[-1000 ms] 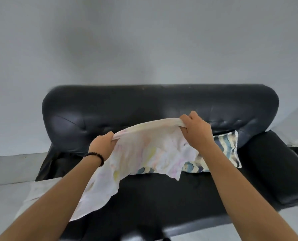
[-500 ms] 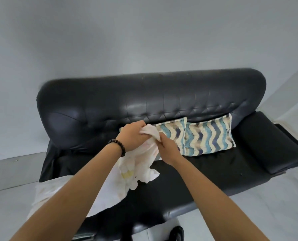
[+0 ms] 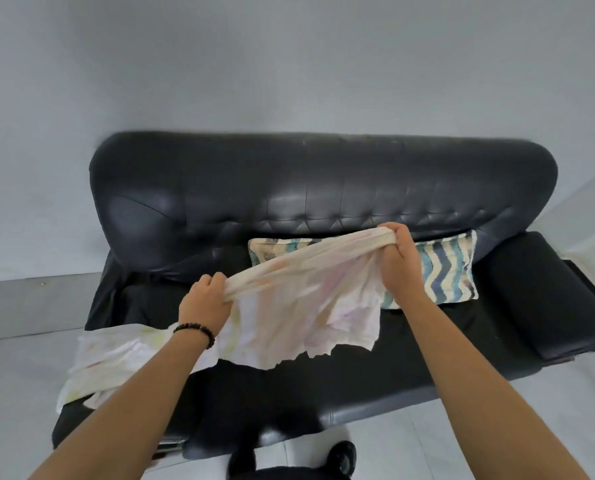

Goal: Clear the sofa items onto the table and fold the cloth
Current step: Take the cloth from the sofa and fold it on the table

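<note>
A pale cloth [image 3: 299,306] with faint pink and yellow stains is stretched in the air over the black leather sofa [image 3: 324,188]. My left hand [image 3: 204,303] grips its upper edge low on the left. My right hand [image 3: 398,265] grips the same edge higher up on the right. The cloth hangs down between them, and its far end trails over the sofa's left seat edge. Two zigzag-striped cushions [image 3: 441,268] lean against the backrest, partly hidden behind the cloth and my right hand.
A dark folded pad or armrest [image 3: 545,299] sits at the sofa's right end. Pale tiled floor [image 3: 531,427] lies in front, with my dark shoe [image 3: 341,455] at the bottom. A plain grey wall stands behind the sofa.
My hands met at the cloth's middle half a second ago; now they have spread apart, the right one up and to the right, stretching the cloth's edge out again.
</note>
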Available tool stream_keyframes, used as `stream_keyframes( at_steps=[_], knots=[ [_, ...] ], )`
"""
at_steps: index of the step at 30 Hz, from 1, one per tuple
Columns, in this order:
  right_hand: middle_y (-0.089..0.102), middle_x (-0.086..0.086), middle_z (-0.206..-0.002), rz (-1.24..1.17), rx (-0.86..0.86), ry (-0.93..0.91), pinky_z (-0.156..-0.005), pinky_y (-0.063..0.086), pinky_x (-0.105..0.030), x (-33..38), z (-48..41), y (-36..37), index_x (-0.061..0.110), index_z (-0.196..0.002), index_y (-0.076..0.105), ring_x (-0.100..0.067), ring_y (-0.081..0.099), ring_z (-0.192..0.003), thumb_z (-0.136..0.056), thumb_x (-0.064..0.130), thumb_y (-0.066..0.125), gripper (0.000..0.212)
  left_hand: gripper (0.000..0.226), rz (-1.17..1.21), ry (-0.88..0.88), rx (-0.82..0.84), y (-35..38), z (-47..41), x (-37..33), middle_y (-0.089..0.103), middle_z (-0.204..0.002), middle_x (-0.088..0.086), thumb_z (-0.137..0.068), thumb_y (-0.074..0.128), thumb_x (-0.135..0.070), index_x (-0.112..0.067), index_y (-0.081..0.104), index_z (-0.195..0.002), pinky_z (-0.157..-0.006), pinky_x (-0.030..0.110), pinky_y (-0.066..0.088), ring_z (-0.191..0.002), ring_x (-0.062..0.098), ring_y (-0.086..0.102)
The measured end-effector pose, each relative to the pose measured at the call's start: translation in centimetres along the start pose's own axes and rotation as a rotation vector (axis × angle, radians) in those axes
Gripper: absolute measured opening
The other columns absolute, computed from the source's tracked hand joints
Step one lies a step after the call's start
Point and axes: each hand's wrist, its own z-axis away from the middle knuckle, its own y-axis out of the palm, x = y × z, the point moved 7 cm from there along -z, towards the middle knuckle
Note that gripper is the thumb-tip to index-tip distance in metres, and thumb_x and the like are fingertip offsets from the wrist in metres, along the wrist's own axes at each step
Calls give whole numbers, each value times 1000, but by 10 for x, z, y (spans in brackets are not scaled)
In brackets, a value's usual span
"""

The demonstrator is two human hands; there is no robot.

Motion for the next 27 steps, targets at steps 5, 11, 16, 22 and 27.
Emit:
stream_keyframes(
  at_steps=[5,11,16,22,27],
  knots=[
    [55,-8,-120,179,-37,245,-77,45,-36,-54,-12,-7,18,-129,50,-24,53,-96,-93,6,39,40,12,205,-87,-52,-24,-4,3,55,-63,10,-90,42,-7,-11,49,-82,-53,36,37,-60,32,52],
    [1,-5,-161,519,682,-64,-118,18,-44,-33,44,102,23,-156,3,-24,2,-149,-87,43,67,96,17,167,233,-151,-95,0,-87,60,-63,0,-83,46,-24,-16,60,-78,-53,36,47,-59,22,54],
    [56,-3,-133,223,705,-157,-93,44,-31,10,61,140,25,-142,41,-23,54,-121,-96,30,57,49,21,208,407,-267,-123,14,-136,65,-73,-4,-80,51,-31,-17,66,-83,-59,31,48,-66,17,57],
    [61,-3,-90,386,276,-174,-60,42,-31,7,-3,30,18,-118,57,-22,58,-79,-97,6,38,31,15,32,351,-266,-102,10,-88,47,-81,-7,-88,64,-20,-22,68,-102,-55,26,41,-70,15,45],
    [61,2,-99,206,-94,-36,-69,37,-29,6,1,-68,21,-119,56,-18,54,-88,-94,6,38,34,29,169,195,-129,-53,11,-67,54,-88,-2,-99,46,-33,-17,71,-103,-63,26,39,-73,16,52]
  ],
)
